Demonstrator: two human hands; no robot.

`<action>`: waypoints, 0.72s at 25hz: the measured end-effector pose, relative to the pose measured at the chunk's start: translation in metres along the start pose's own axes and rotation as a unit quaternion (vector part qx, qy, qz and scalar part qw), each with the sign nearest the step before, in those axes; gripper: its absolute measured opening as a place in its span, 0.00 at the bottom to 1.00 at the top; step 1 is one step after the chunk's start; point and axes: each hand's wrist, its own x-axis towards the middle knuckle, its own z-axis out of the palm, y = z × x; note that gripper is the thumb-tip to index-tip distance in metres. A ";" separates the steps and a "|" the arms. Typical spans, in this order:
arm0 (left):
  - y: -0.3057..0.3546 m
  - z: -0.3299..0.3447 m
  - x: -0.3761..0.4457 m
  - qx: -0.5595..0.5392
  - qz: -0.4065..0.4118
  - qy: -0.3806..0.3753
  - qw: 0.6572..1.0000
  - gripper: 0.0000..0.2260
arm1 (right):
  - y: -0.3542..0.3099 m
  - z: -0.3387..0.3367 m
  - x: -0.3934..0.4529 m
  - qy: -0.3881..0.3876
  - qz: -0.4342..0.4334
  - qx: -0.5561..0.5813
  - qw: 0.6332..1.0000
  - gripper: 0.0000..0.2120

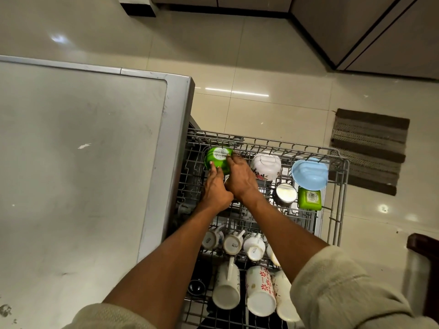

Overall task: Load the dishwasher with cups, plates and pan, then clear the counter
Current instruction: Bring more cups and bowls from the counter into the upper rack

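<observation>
A green bowl [217,160] lies upside down at the far left corner of the pulled-out grey wire dishwasher rack [342,186]. My left hand [216,188] touches its near side with its fingertips. My right hand [240,176] lies just right of it, fingers on the bowl's bottom edge. The rack also holds a white flowered bowl [264,166], a light blue bowl [308,173], a steel cup [285,193] and a green box [308,198]. Small white cups [234,244] and tall white mugs [226,286] stand inverted in the near rows.
The grey dishwasher top [78,162] fills the left side. Glossy cream floor tiles [273,108] surround the rack. A striped brown mat [368,150] lies on the floor to the right. Grey cabinet fronts [356,27] stand at the far right.
</observation>
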 end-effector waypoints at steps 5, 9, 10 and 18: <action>-0.002 0.001 0.000 0.040 0.004 -0.002 0.999 0.43 | 0.006 0.002 -0.006 -0.025 -0.035 -0.048 0.998 0.39; -0.006 0.004 -0.003 0.105 0.051 0.025 0.993 0.44 | 0.012 0.001 -0.025 -0.029 -0.062 -0.075 0.995 0.38; -0.006 0.004 -0.003 0.121 0.066 0.026 0.990 0.43 | 0.013 0.001 -0.031 -0.029 -0.067 -0.081 0.994 0.38; -0.011 0.005 -0.018 0.176 0.092 0.026 0.980 0.41 | 0.034 0.004 -0.080 -0.033 -0.078 -0.099 0.991 0.41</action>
